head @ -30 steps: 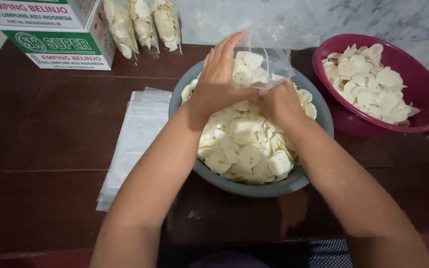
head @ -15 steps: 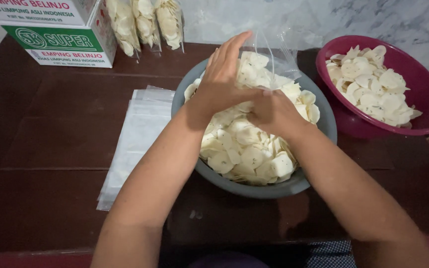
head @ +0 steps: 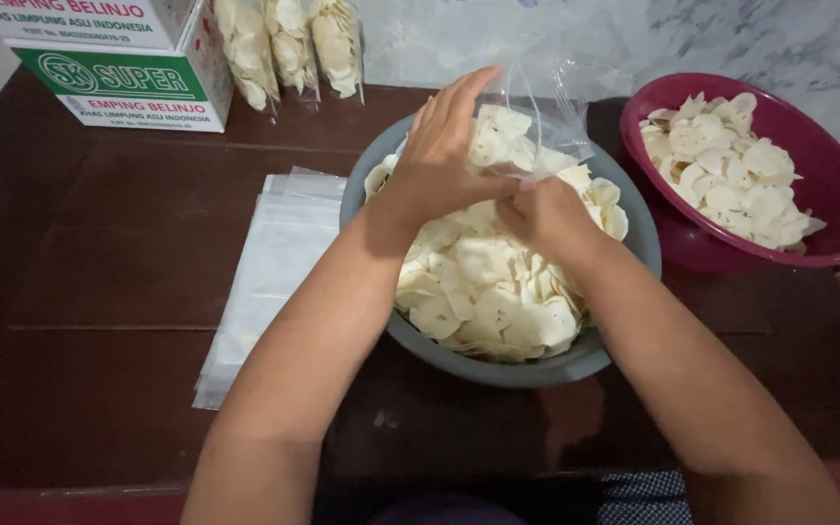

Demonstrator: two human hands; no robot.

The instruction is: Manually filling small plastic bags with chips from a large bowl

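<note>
- Left hand (head: 444, 160) is over the grey bowl (head: 624, 209), fingers straight and close together, pressing flat on the side of a clear plastic bag (head: 546, 107).
- Right hand (head: 546, 216) is curled, fingertips pinching the bag's lower edge (can't tell if it also holds chips). The two hands touch.
- The bag stands up over the far side of the grey bowl, w/ some pale chips inside it.
- The grey bowl sits in the middle of the dark worktop (head: 99, 292), full of flat, round, pale chips (head: 483, 292).
- A red bowl (head: 828, 185) is just to the right of the grey one, w/ more chips.
- A stack of flat empty bags (head: 269, 262) lies left of the grey bowl.
- Far left at the back: white and green boxes (head: 119, 78), and filled chip bags (head: 289, 44) leaning next to them.
</note>
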